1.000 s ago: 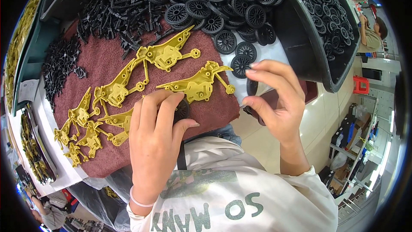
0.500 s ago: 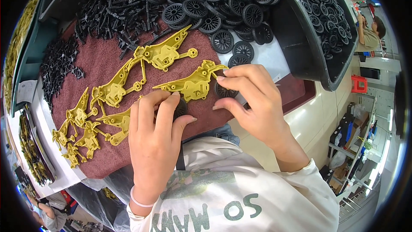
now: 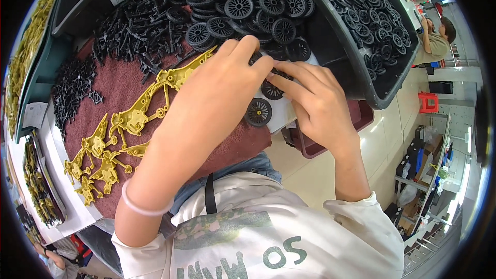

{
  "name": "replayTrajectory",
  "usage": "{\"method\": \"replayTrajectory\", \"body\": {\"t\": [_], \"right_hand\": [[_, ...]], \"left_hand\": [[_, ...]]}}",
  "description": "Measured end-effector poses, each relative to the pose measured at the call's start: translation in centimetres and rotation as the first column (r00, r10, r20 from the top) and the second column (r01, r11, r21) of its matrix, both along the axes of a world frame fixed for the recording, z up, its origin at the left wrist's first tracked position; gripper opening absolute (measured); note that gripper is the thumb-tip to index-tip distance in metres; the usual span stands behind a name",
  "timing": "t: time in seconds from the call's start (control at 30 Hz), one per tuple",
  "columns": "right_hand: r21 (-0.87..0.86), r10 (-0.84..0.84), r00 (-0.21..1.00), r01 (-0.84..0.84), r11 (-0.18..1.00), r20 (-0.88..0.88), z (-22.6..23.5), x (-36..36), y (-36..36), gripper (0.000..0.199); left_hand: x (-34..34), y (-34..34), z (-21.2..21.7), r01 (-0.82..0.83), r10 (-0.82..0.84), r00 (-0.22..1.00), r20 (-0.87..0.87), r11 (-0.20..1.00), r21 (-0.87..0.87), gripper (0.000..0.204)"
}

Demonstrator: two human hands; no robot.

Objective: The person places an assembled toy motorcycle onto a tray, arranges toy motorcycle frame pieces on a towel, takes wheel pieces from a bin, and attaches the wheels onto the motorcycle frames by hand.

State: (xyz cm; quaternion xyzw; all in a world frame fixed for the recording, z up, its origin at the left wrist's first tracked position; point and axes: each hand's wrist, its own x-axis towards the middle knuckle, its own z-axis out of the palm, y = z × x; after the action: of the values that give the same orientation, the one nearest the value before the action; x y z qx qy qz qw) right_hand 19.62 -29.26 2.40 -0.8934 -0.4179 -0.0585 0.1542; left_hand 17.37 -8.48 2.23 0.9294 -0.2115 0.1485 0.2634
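Observation:
My left hand reaches across the maroon cloth, its fingers curled round a dark wheel edge that shows between them. Close against it, my right hand has its fingertips pinched on a black spoked wheel, mostly covered by the fingers. Just below lies another black spoked wheel. Nearer me, a wheel with a yellow centre rests at the cloth's right edge. My left forearm hides the yellow plastic frame seen there earlier. Yellow motorbike-like frames lie in a row left of that forearm.
Black wheels are heaped at the far side, beside piles of thin black parts and small black pieces. A black bin with more wheels stands at right. Below it is a maroon tray. Another person sits beyond.
Both hands have moved away from me to the wheels; the left also went right, across the cloth. The near yellow frame is now covered by my left arm. The view has shifted slightly.

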Motion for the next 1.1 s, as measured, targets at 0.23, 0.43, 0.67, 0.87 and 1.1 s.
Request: {"method": "replayTrajectory", "body": {"t": [0.23, 0.43, 0.67, 0.87, 1.1], "right_hand": [[0.108, 0.107, 0.993, -0.103, 0.989, -0.041, -0.4, 0.2, -1.0, 0.033], [0.110, 0.155, 0.987, -0.150, 0.983, -0.039, -0.8, 0.8, -1.6, 0.028], [0.380, 0.120, 0.993, -0.115, 0.918, 0.011, 0.3, 0.6, -0.5, 0.040], [0.574, 0.230, 0.957, -0.089, 0.814, -0.178, 0.6, -1.9, 1.2, 0.036], [0.445, 0.414, 0.886, -0.290, 0.847, -0.208, 0.1, -4.3, 7.3, 0.042]], "left_hand": [[2.2, -1.0, -0.6, 0.054, -0.074, 0.994, 0.085, 0.975, 0.218, 0.024], [2.6, -0.7, 0.2, 0.157, -0.154, 0.988, -0.028, 0.964, 0.214, 0.028], [1.7, 2.5, 2.0, 0.174, -0.207, 0.969, -0.136, 0.960, -0.219, 0.033], [-7.5, 9.9, 5.6, -0.011, -0.033, 0.990, -0.135, 0.951, -0.308, 0.039], [-15.6, 7.7, 1.3, -0.384, 0.356, 0.890, -0.286, 0.922, -0.047, 0.033]]}}
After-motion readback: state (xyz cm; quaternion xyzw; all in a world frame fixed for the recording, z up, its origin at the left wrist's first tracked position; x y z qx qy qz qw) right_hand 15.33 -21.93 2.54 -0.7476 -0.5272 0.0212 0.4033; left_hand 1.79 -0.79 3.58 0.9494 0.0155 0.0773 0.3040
